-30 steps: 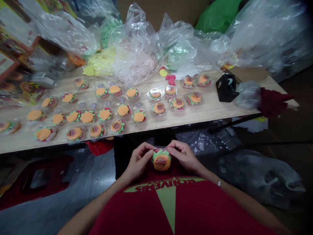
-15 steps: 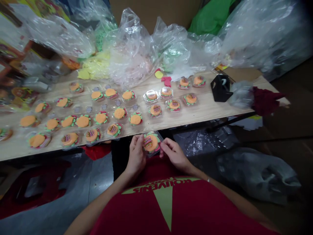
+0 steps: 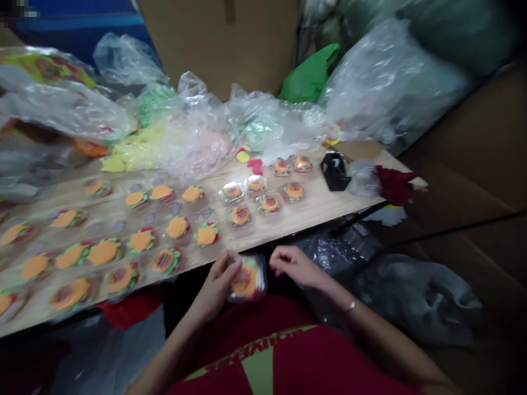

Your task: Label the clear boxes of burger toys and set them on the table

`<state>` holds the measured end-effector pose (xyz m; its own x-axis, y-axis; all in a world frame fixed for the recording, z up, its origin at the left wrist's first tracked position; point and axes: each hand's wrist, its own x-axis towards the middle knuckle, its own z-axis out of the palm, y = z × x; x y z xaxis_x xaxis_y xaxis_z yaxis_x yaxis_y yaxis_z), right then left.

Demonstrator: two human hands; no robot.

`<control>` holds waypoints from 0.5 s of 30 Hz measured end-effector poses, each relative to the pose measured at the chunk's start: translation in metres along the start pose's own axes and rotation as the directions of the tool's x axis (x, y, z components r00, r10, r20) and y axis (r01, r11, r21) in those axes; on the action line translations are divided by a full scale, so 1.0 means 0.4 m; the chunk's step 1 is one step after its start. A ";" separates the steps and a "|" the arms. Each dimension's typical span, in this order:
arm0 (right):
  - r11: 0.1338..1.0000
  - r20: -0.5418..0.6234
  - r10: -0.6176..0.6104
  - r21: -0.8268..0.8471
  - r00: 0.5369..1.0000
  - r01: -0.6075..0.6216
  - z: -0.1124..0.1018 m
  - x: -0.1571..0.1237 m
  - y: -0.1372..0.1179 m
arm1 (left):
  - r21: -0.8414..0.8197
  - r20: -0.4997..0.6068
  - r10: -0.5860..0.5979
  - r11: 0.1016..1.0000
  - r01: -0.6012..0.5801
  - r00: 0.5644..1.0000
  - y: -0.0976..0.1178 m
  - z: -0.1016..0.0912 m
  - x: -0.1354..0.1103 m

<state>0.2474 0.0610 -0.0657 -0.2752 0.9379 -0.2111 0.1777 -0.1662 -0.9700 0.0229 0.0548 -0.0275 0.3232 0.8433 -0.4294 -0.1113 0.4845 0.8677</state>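
Note:
My left hand [image 3: 222, 282] is closed on the left side of a clear plastic box [image 3: 246, 280] with a toy burger inside, just off the table's front edge. The box is blurred, with an orange bun and green and red layers showing. My right hand [image 3: 290, 263] is apart from the box, to its right, with its fingers curled together. Whether anything is between those fingers is hidden. Nearest on the table are a boxed burger with a printed label [image 3: 166, 260] and one with a plain bun [image 3: 206, 235].
Rows of boxed burgers cover the table [image 3: 304, 216]. A black tape dispenser [image 3: 335, 171] stands at the right, beside a clear round container [image 3: 364, 178] and dark red cloth [image 3: 396, 184]. Clear bags of foam pieces [image 3: 195, 140] line the back. A plastic bag [image 3: 420, 296] lies below right.
My right hand has let go of the box's right edge and drawn away from it. My left hand still has the box. The view has shifted, so the table appears lower and further left.

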 end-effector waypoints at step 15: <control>0.957 -0.843 0.109 -0.054 0.527 -0.286 -0.683 0.237 0.018 | 0.064 0.355 -0.205 0.979 0.195 0.912 -0.014 0.008 -0.021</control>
<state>0.4806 0.2321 -0.0598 0.6710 0.7324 -0.1154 0.2998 -0.4104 -0.8612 0.0237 0.0442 -0.0279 0.6510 0.5875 -0.4807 0.0139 0.6239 0.7814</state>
